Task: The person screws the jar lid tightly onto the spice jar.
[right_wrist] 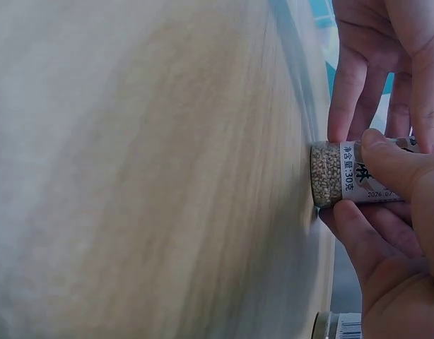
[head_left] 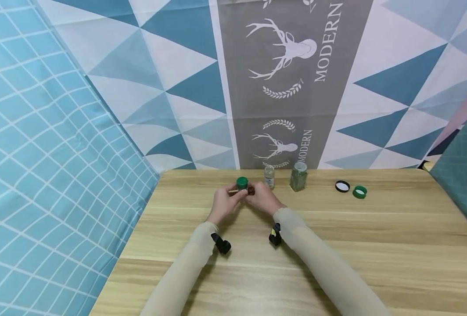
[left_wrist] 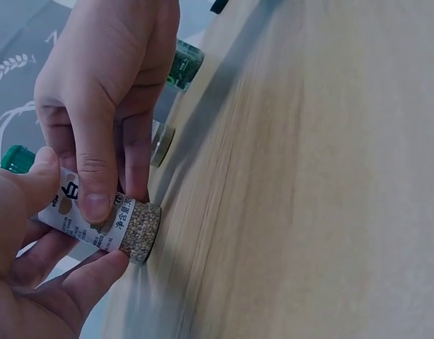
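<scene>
A small seed-filled spice jar [left_wrist: 141,232] with a white printed label and a green cap [head_left: 242,182] stands upright at the back of the table. My left hand [head_left: 222,204] grips it from the left, thumb on the label just below the cap. From the other side my right hand [head_left: 264,198] grips the same jar, its thumb pressed on the label. Pale seeds [right_wrist: 325,174] show through the clear bottom, which is right at the tabletop. Part of the label is hidden behind fingers.
Right of my hands stand a small clear jar [head_left: 269,177] and a larger jar of green flakes [head_left: 298,179]. Farther right on the wooden table [head_left: 249,281] lie a black ring-shaped lid [head_left: 336,186] and a green lid [head_left: 360,195]. A patterned cloth [head_left: 194,83] hangs behind the table.
</scene>
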A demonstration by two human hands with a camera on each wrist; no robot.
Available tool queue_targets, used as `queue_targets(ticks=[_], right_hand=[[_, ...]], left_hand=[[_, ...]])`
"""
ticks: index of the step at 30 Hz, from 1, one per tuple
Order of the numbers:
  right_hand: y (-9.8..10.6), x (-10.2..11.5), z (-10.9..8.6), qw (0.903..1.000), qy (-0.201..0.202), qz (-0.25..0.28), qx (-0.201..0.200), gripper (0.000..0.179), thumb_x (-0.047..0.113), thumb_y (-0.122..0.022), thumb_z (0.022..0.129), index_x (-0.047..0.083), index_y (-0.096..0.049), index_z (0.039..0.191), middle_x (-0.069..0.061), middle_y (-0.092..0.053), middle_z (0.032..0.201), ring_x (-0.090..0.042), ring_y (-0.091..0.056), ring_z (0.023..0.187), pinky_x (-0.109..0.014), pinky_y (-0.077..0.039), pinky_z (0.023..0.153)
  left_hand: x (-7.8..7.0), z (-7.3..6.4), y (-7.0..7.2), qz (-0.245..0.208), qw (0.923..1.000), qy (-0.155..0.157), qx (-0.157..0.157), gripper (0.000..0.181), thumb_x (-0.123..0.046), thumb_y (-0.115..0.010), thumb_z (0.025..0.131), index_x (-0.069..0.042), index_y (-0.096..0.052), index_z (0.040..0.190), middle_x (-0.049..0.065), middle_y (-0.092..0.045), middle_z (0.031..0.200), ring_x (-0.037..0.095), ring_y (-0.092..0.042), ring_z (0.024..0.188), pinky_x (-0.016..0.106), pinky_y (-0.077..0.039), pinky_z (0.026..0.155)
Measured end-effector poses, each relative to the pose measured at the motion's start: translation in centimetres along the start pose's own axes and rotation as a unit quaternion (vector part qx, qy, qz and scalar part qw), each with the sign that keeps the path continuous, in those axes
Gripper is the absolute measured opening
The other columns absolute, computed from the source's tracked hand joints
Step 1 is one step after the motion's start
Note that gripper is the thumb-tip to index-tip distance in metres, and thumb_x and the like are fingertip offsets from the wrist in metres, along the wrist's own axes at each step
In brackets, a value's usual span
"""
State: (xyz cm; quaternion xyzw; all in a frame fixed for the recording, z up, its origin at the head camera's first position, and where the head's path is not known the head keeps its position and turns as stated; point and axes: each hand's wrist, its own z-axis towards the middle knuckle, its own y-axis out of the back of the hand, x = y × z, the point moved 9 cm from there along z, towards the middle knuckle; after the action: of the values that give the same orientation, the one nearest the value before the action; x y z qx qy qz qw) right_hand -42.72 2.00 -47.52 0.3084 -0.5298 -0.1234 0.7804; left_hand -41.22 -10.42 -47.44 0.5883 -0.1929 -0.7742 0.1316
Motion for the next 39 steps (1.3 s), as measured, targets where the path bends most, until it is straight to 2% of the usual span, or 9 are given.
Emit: queue_targets(ticks=[8,13,18,23,29,34,39], right_hand=[[0.0,-0.1,0.6,0.9999,0.003,-0.011,-0.013,0.016,0.009,-0.078,0.091,0.003,-0.075,0.105,-0.012,-0.078,0.098,-0.019,-0.074,0.089,-0.029,-0.062,0.080],[0.0,-0.2,1.2,0.9999,0.002,-0.001,-0.015,0.017,0.009,-0.078,0.092,0.002,-0.075,0.107,-0.013,-0.078,0.100,-0.022,-0.075,0.092,-0.031,-0.063,0.082],[0.0,-0.7,1.6,0.9997,-0.015,0.006,-0.017,0.019,0.011,-0.078,0.093,0.002,-0.075,0.109,-0.013,-0.078,0.103,-0.022,-0.075,0.095,-0.031,-0.062,0.085],[-0.1,-0.9,1.9,0.9998,-0.016,0.002,-0.014,0.023,0.011,-0.080,0.091,0.000,-0.074,0.110,-0.015,-0.078,0.105,-0.024,-0.075,0.096,-0.032,-0.062,0.087],[-0.1,-1.0,2.2,0.9993,-0.023,-0.003,-0.028,0.024,0.008,-0.080,0.090,-0.002,-0.074,0.110,-0.016,-0.078,0.104,-0.025,-0.075,0.095,-0.032,-0.062,0.086],[-0.2,-1.1,2.5,0.9987,-0.037,-0.006,-0.035,0.021,0.008,-0.077,0.091,0.000,-0.075,0.110,-0.014,-0.078,0.103,-0.024,-0.075,0.095,-0.034,-0.062,0.087],[-0.3,-1.1,2.6,0.9978,-0.039,-0.020,-0.050,0.020,0.008,-0.076,0.092,0.002,-0.075,0.111,-0.013,-0.078,0.103,-0.024,-0.074,0.094,-0.037,-0.061,0.086]], left_hand=[[0.6,0.6,0.3,-0.004,0.9999,0.015,-0.004,0.036,-0.024,-0.075,0.096,-0.007,-0.072,0.127,0.016,-0.071,0.129,0.033,-0.071,0.115,0.040,-0.062,0.093],[0.6,1.0,0.5,-0.007,0.9999,0.015,-0.003,0.037,-0.026,-0.075,0.097,-0.008,-0.072,0.128,0.016,-0.070,0.131,0.034,-0.070,0.116,0.042,-0.062,0.093],[0.6,1.4,0.6,-0.004,0.9998,0.014,-0.009,0.034,-0.025,-0.074,0.098,-0.007,-0.072,0.127,0.016,-0.070,0.131,0.035,-0.070,0.116,0.042,-0.062,0.092],[0.7,1.7,0.5,-0.012,0.9996,0.014,-0.020,0.032,-0.020,-0.075,0.097,-0.004,-0.073,0.124,0.018,-0.071,0.128,0.037,-0.072,0.113,0.041,-0.062,0.091],[0.7,1.9,0.3,-0.024,0.9994,0.012,-0.021,0.032,-0.019,-0.073,0.098,-0.002,-0.071,0.126,0.019,-0.069,0.131,0.038,-0.068,0.119,0.041,-0.060,0.097],[1.1,2.1,0.4,-0.043,0.9978,0.034,-0.037,0.035,-0.018,-0.070,0.100,-0.002,-0.069,0.130,0.018,-0.067,0.136,0.036,-0.063,0.128,0.042,-0.056,0.104],[1.5,2.3,0.2,-0.063,0.9951,0.055,-0.053,0.036,-0.016,-0.070,0.100,-0.001,-0.068,0.132,0.019,-0.065,0.138,0.036,-0.062,0.129,0.042,-0.055,0.105]])
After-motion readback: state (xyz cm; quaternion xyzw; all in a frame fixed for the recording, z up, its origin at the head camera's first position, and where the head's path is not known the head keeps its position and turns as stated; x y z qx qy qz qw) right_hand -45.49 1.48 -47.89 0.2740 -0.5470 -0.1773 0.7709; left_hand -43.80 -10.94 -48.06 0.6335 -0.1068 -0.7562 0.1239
